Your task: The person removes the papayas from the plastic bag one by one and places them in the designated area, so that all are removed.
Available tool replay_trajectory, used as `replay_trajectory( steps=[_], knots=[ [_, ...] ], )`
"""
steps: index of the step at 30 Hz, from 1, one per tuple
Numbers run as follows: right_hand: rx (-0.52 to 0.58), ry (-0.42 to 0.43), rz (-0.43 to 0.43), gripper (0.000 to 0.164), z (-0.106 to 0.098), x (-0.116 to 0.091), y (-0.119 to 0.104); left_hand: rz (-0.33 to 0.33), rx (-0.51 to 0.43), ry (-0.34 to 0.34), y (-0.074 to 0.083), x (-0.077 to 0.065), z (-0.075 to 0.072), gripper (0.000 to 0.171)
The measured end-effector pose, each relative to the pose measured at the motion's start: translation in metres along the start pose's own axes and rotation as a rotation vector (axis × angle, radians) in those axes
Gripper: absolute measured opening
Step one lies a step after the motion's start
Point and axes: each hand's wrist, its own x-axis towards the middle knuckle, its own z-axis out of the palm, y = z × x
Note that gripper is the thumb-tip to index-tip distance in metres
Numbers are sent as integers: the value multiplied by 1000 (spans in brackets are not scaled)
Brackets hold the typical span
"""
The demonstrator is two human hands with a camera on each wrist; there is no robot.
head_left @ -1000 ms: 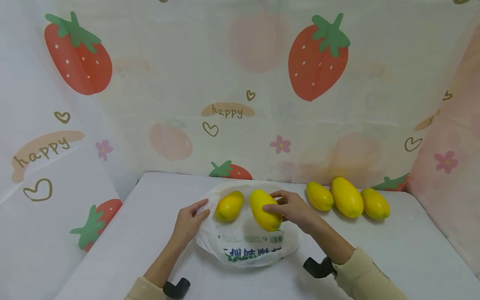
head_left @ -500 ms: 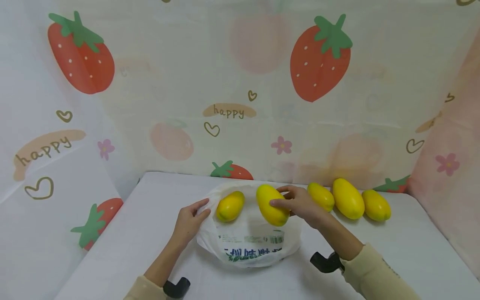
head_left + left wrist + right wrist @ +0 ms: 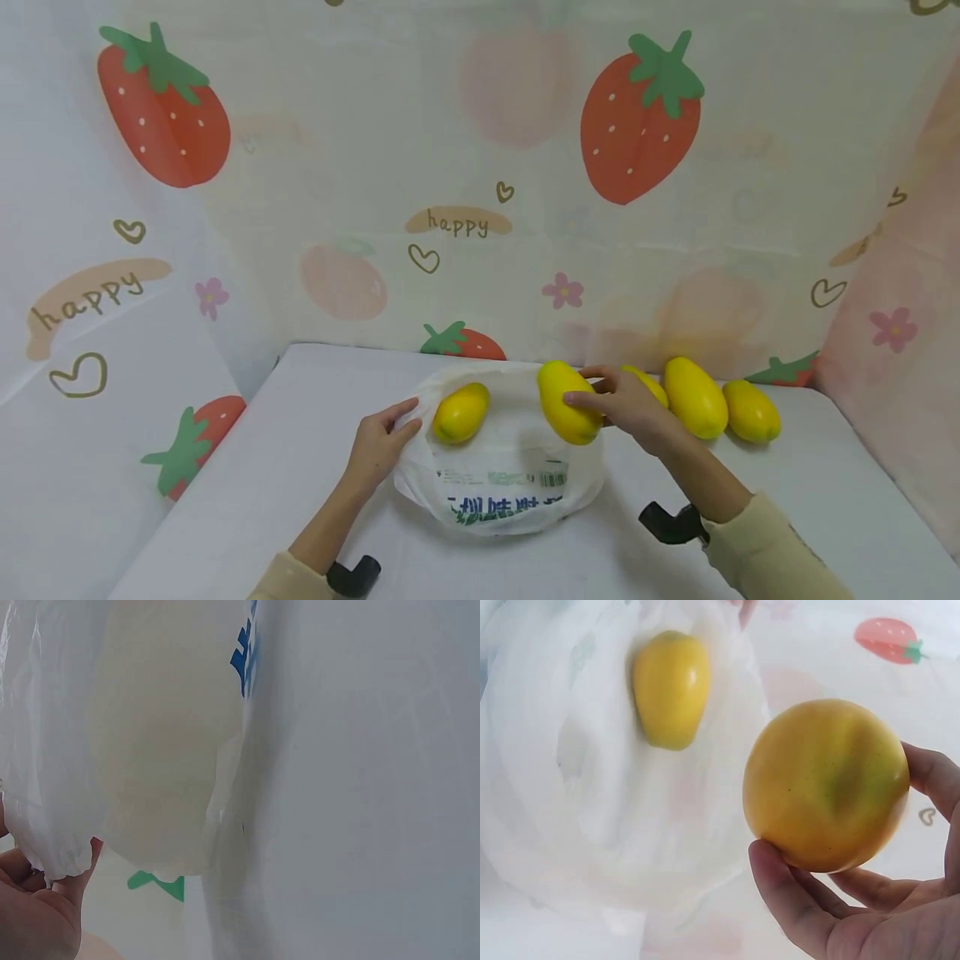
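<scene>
My right hand [image 3: 633, 408] holds a yellow mango [image 3: 562, 407] above the right side of a white plastic bag [image 3: 517, 458]. In the right wrist view, the thumb and fingers are round this mango [image 3: 825, 787], its end facing the camera. My left hand [image 3: 377, 450] pinches the bag's left rim, keeping the mouth spread. The left wrist view has that hand [image 3: 41, 922] at the lower left, with the bag's thin film [image 3: 52, 750] between thumb and fingers. Inside the bag lies another mango [image 3: 461, 413], toward the left.
At the back right of the white table [image 3: 322, 375] lie a large mango [image 3: 696, 398] and a smaller mango [image 3: 752, 412] in a row. A third mango [image 3: 651, 385] is partly behind my right hand. A strawberry-print cloth [image 3: 465, 283] rises behind the table.
My right hand has moved right and slightly up with its mango, from over the bag's middle to its right edge. My left hand and the bag have stayed put.
</scene>
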Motion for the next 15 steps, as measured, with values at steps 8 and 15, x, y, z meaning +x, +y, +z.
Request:
replay_trajectory(
  steps=[8, 15],
  knots=[
    [18, 18, -19, 69, -11, -4, 5, 21, -20, -2, -1, 0, -1, 42],
    [22, 24, -10, 71, -22, -9, 10, 17, -12, 2, -1, 0, -1, 42]
  ],
)
